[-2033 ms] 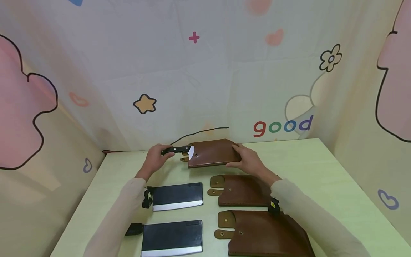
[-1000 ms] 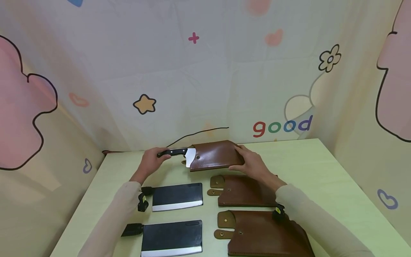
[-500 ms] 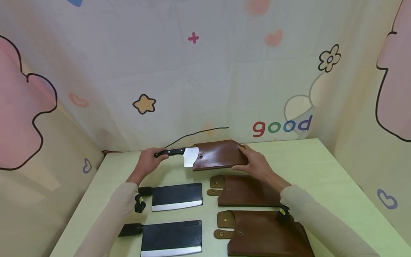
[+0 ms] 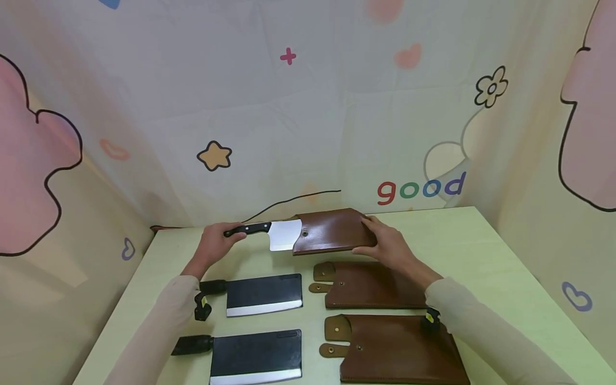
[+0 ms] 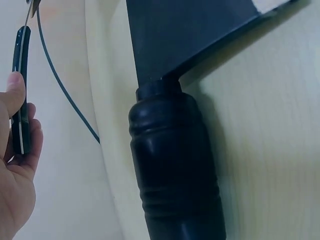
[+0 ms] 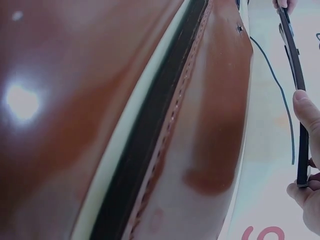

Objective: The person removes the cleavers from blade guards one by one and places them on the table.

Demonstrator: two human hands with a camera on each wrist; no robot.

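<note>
My left hand [image 4: 212, 247] grips the black riveted handle [image 4: 247, 229] of a cleaver. Part of the cleaver's bright blade [image 4: 284, 235] shows; the rest is hidden inside a brown leather sheath [image 4: 332, 231]. At the sheath's right end my right hand [image 4: 390, 245] pinches it, thumb on the near side. Both are held up over the back of the table. In the left wrist view the fingers wrap the handle [image 5: 21, 90] with the thumb along it. The right wrist view shows the sheath edge-on [image 6: 301, 135] between thumb and fingers.
Two dark-bladed cleavers, an upper one [image 4: 264, 293] and a lower one [image 4: 257, 353], lie at the left front of the pale table [image 4: 481, 299]. Right of them lie two brown sheaths, one smaller [image 4: 370, 286] and one larger [image 4: 399, 342], with straps pointing left. A printed curtain [image 4: 308, 117] stands behind.
The left hand has moved left with the cleaver and the right hand slightly right with the sheath. More of the bright blade shows outside the sheath's mouth. The things on the table stay put.
</note>
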